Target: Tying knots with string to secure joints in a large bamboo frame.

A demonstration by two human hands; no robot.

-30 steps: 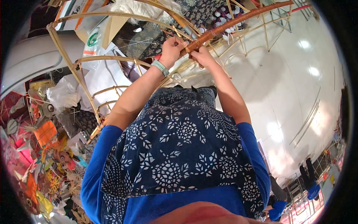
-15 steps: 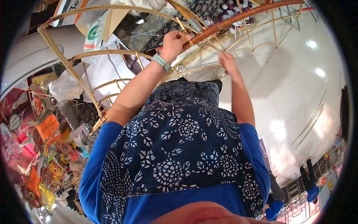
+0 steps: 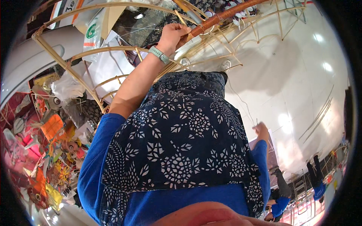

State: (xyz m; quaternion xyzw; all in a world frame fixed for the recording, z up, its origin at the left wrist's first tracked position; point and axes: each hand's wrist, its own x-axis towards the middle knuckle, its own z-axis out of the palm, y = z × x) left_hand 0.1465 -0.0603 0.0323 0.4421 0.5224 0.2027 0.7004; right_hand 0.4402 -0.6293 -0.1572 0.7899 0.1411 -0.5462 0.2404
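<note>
My left hand [image 3: 173, 37], with a pale green watch on its wrist, is closed around the lower end of a reddish-brown wrapped pole [image 3: 222, 17] on a bamboo frame [image 3: 52, 51]. Just what its fingertips pinch there is hidden. Out to the right, away from the frame, my right hand [image 3: 261, 131] has its fingers closed on a thin string [image 3: 243, 98]. From that hand the string runs loosely up over the pale floor towards the frame. Thin bamboo strips [image 3: 235, 56] are joined in curves near the pole.
Colourful paper and craft pieces [image 3: 52, 128] lie heaped at left, beside a white plastic bag [image 3: 68, 88]. A dark patterned cloth [image 3: 143, 28] lies beyond the frame. Long thin sticks [image 3: 318, 116] rest on the floor at right. People in blue tops [image 3: 281, 205] are at lower right.
My right hand has swung from beside the pole down and out to the right, drawing the string with it. My left hand keeps its hold; the frame has shifted slightly up and left in view.
</note>
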